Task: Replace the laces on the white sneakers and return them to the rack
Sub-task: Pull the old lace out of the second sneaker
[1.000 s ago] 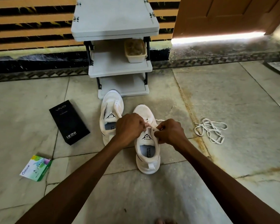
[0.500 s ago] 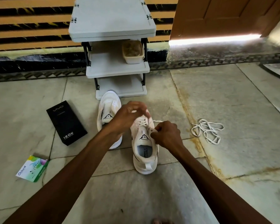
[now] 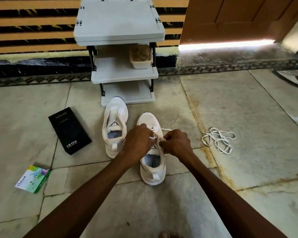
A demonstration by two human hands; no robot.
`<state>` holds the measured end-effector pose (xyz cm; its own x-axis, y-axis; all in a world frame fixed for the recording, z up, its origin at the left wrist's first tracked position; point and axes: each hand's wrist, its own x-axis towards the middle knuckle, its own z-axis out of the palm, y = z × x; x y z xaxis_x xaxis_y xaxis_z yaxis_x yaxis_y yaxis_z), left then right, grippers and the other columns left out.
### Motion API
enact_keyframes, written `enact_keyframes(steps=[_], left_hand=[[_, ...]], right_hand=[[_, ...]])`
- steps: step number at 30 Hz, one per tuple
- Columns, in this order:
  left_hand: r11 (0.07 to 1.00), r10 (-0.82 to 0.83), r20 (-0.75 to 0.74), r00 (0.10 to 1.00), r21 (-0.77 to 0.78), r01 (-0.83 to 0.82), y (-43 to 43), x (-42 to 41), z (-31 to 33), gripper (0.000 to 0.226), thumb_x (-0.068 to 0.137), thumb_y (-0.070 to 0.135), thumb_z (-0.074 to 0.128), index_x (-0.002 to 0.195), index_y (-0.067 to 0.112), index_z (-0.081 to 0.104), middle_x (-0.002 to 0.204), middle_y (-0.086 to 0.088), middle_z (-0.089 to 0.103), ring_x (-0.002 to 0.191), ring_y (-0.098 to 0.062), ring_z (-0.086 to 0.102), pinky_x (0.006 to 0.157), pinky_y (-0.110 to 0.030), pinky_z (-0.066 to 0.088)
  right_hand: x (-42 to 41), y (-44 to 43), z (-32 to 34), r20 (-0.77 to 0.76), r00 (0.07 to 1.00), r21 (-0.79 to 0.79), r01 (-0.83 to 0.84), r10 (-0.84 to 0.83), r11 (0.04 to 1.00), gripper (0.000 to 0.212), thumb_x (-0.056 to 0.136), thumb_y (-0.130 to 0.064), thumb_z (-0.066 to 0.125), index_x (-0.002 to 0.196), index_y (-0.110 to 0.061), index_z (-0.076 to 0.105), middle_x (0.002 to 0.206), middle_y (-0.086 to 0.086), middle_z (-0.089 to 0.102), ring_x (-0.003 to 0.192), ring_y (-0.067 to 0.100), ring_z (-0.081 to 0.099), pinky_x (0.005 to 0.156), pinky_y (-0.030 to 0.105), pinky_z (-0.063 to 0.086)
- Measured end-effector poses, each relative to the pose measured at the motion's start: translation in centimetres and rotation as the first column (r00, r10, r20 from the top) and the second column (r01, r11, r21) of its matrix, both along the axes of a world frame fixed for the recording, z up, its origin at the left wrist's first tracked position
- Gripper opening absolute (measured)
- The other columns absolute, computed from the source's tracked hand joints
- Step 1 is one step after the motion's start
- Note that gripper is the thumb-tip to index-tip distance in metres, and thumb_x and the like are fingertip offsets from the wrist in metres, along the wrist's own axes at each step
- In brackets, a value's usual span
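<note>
A pale stone floor with a rusty stain runs to a striped wall and a brown door. The grey shoe rack stands straight beyond both hands, with a plastic tub on its middle shelf.

The nearer sneaker lies directly under the hands, heel toward the person. The left hand and the right hand are curled over its tongue, almost touching, and each seems to pinch the white lace; the fingertips are mostly hidden. The farther sneaker sits just beyond the left hand, without lace, its toe at the foot of the rack. A loose lace lies in a heap outward of the right hand. A black phone box and an Odonil packet lie well outward of the left hand.

The risks, as I judge them:
- The lace can slip from the pinch if one side is pulled harder, so the ends become uneven.
- An eyelet can be missed, because the hands cover the holes.
- Nothing holds the sneaker, so a strong pull can drag or tip it.

Compared with half a second ago, the left hand has come down from above the toe to beside the right hand. The loose lace, box and packet lie as before.
</note>
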<state>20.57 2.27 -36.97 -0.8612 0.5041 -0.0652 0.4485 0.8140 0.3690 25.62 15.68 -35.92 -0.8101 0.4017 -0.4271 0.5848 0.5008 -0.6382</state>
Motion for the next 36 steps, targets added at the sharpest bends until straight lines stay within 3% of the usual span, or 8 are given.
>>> enact_keyframes(steps=[4,10,15,18,22,29,33,36], left_hand=[[0.890,0.193,0.127,0.973,0.395,-0.228,0.4,-1.1,0.9,0.013,0.079,0.011,0.077,0.091,0.010,0.075,0.096,0.000,0.060,0.092,-0.017,0.059,0.074,-0.017,0.037],[0.064,-0.153,0.737,0.658,0.672,-0.738,-0.9,-3.1,7.3,0.017,0.098,0.001,0.046,0.091,0.008,0.059,0.089,-0.005,0.070,0.074,-0.019,0.069,0.080,-0.037,0.060],[0.528,0.149,0.643,0.751,0.590,-0.610,-2.0,-4.6,7.5,0.013,0.099,0.021,0.052,0.098,0.013,0.062,0.094,-0.010,0.070,0.073,-0.019,0.063,0.071,-0.031,0.055],[0.919,0.334,0.241,0.911,0.129,-0.371,-2.5,-4.2,5.4,0.032,0.093,0.031,0.055,0.121,0.016,0.055,0.126,-0.013,0.056,0.108,-0.029,0.056,0.090,-0.039,0.046],[0.967,0.204,-0.022,0.979,-0.154,-0.205,-1.6,-1.5,3.9,0.049,0.094,0.033,0.054,0.134,0.008,0.042,0.138,-0.015,0.038,0.123,-0.034,0.043,0.092,-0.043,0.041],[0.974,0.199,0.091,0.976,-0.127,-0.187,-0.4,0.6,2.4,0.058,0.090,0.014,0.056,0.141,0.009,0.029,0.121,-0.017,0.059,0.106,-0.034,0.060,0.073,-0.033,0.039],[0.964,0.263,0.271,0.926,-0.053,-0.259,-1.4,-0.8,2.9,0.052,0.086,0.006,0.058,0.130,0.005,0.032,0.110,-0.021,0.060,0.098,-0.038,0.060,0.067,-0.036,0.040],[0.967,0.252,0.299,0.920,-0.044,-0.251,-1.6,-0.9,3.3,0.048,0.085,0.005,0.059,0.126,0.006,0.034,0.103,-0.019,0.059,0.094,-0.036,0.060,0.064,-0.033,0.036]], right_hand=[[0.0,0.2,-0.2,0.010,1.000,-0.017,0.017,-0.016,1.000,0.008,0.075,-0.013,0.072,0.070,-0.019,0.071,0.068,0.006,0.074,0.063,0.017,0.073,0.075,0.035,0.061],[0.0,0.2,-0.5,-0.005,1.000,-0.013,0.002,-0.002,1.000,0.007,0.075,-0.015,0.072,0.070,-0.019,0.070,0.067,0.006,0.074,0.066,0.019,0.073,0.077,0.038,0.060],[0.0,0.1,-0.5,-0.008,1.000,-0.002,-0.005,0.005,1.000,0.002,0.073,-0.014,0.072,0.075,-0.014,0.073,0.068,0.006,0.074,0.067,0.018,0.072,0.078,0.038,0.060],[-0.1,0.2,-0.6,-0.009,1.000,-0.002,-0.002,0.002,1.000,0.004,0.073,-0.015,0.073,0.077,-0.014,0.073,0.068,0.005,0.073,0.066,0.018,0.072,0.078,0.038,0.060],[0.0,0.0,-1.0,-0.058,0.998,0.003,-0.025,0.025,1.000,0.018,0.074,-0.019,0.074,0.091,-0.017,0.070,0.079,0.002,0.073,0.068,0.018,0.071,0.077,0.038,0.060],[0.1,-0.5,-1.9,-0.262,0.947,0.198,-0.134,0.184,0.971,0.025,0.083,-0.024,0.070,0.107,-0.024,0.062,0.086,0.000,0.072,0.074,0.018,0.067,0.062,0.027,0.049],[-0.2,0.2,-2.2,-0.243,0.970,-0.109,0.001,-0.027,0.994,0.034,0.076,-0.012,0.073,0.102,-0.031,0.061,0.102,-0.002,0.064,0.082,0.023,0.067,0.063,0.044,0.060],[-1.0,0.1,-1.9,-0.197,0.955,0.133,-0.198,0.222,0.971,0.040,0.080,-0.012,0.068,0.112,-0.037,0.065,0.117,-0.002,0.051,0.092,0.023,0.063,0.075,0.040,0.057]])
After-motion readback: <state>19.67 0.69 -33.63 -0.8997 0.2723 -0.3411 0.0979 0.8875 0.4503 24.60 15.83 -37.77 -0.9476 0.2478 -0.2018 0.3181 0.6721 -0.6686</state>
